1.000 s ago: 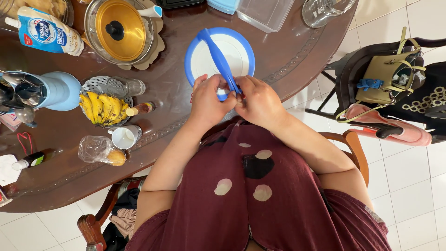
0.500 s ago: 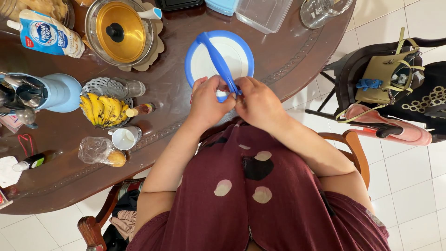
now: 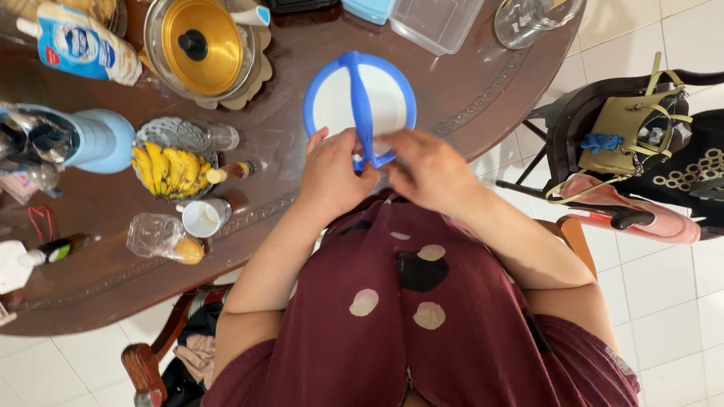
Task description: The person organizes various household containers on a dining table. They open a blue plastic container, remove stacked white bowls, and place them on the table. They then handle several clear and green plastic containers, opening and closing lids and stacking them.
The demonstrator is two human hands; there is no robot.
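Blue-rimmed white container [image 3: 360,102] on tabletop [image 3: 467,83] edge, just in front of you. Your left hand [image 3: 332,177] + right hand [image 3: 426,169] both pinching near end of blue handle [image 3: 362,105]. Risk, imo: handle end snaps loose, fingers pinched, or container shoved toward gold-lidded pot [image 3: 200,45].

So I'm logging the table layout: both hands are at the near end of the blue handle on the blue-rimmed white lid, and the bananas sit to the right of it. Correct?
Not quite. Both the left hand and right hand are at the blue handle of the lid, but the head view shows the bananas to its left.
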